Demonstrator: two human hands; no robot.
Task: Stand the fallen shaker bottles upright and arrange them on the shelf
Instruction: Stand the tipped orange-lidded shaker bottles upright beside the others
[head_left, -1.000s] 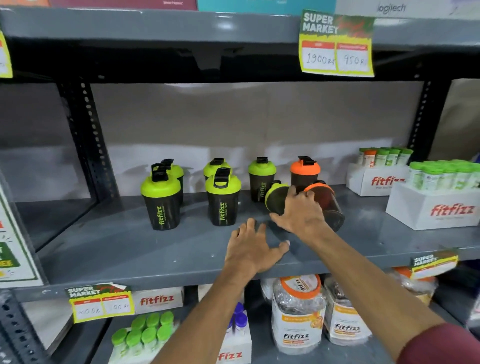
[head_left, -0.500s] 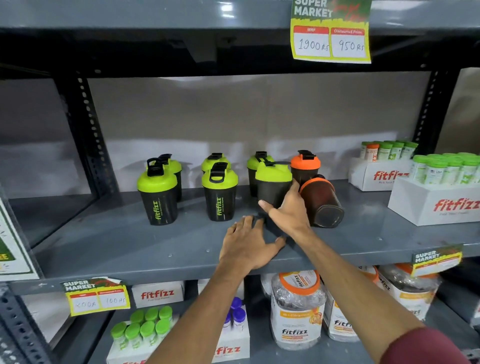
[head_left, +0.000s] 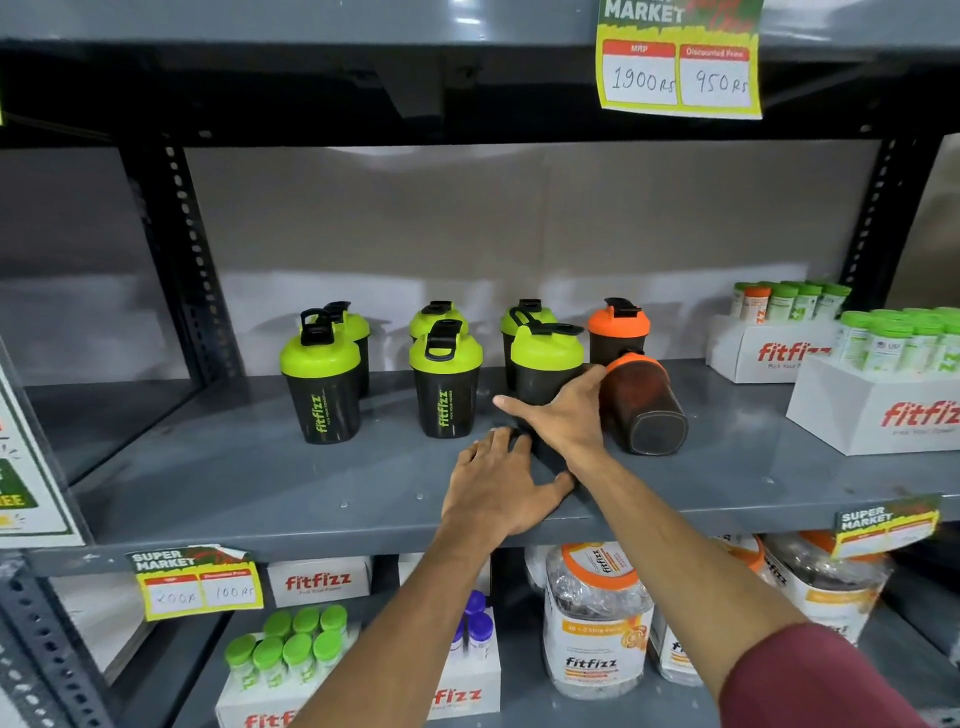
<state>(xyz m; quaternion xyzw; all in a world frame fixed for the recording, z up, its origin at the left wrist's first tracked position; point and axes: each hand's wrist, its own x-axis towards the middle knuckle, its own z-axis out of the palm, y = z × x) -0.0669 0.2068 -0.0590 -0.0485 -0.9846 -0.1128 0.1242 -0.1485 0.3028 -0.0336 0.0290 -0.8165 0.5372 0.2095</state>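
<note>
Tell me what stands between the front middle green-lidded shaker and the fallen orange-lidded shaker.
In the head view, one upright green-lidded shaker stands between the front middle shaker and the fallen orange-lidded shaker, with the right hand wrapped around its body.

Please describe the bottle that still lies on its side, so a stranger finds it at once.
On the middle shelf, look right of the green-lidded shakers. Beside the right hand lies the fallen bottle: the only one tipped over, orange-lidded, base facing you.

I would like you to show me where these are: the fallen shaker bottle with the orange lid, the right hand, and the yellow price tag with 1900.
fallen orange-lidded shaker bottle (head_left: 644, 402): head view, dark side wall.
right hand (head_left: 563, 415): head view, back of hand.
yellow price tag (head_left: 678, 78): head view, white price boxes.
</note>
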